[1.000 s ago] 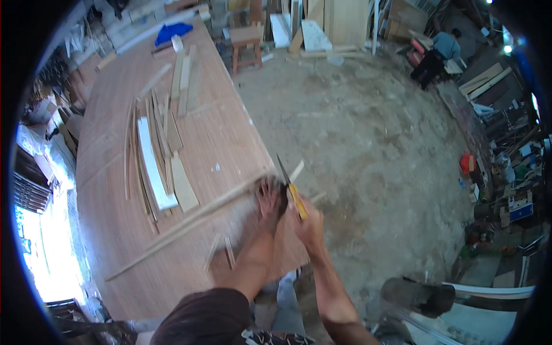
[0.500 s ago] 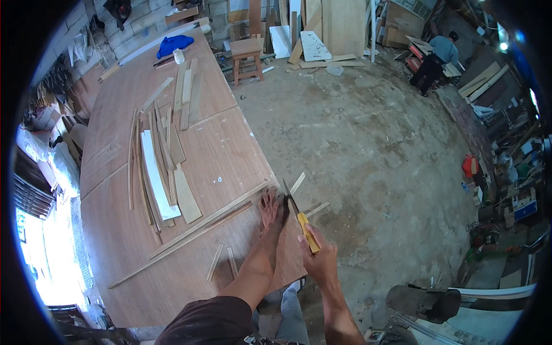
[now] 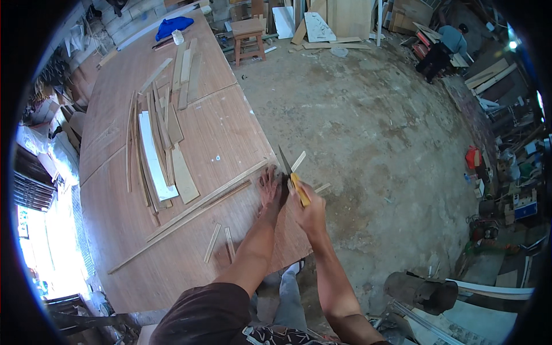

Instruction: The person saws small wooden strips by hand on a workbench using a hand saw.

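Right hand [image 3: 310, 214] is closed round the yellow handle of a knife [image 3: 292, 176], its dark blade pointing up and away, just beside the left hand [image 3: 269, 187]. That left hand lies flat, fingers spread, pressing down the end of a long strip [image 3: 204, 201] at the desk [image 3: 224, 138] edge; a pale offcut [image 3: 298, 160] juts past the blade over the floor [image 3: 368, 126]. Two short slats [image 3: 221, 242] lie near the left forearm, a bundle of strips [image 3: 156, 144] farther up. Likely risk: the blade sits so close to the spread fingers that a slip, or the strip shifting under thin pressure, could cut them.
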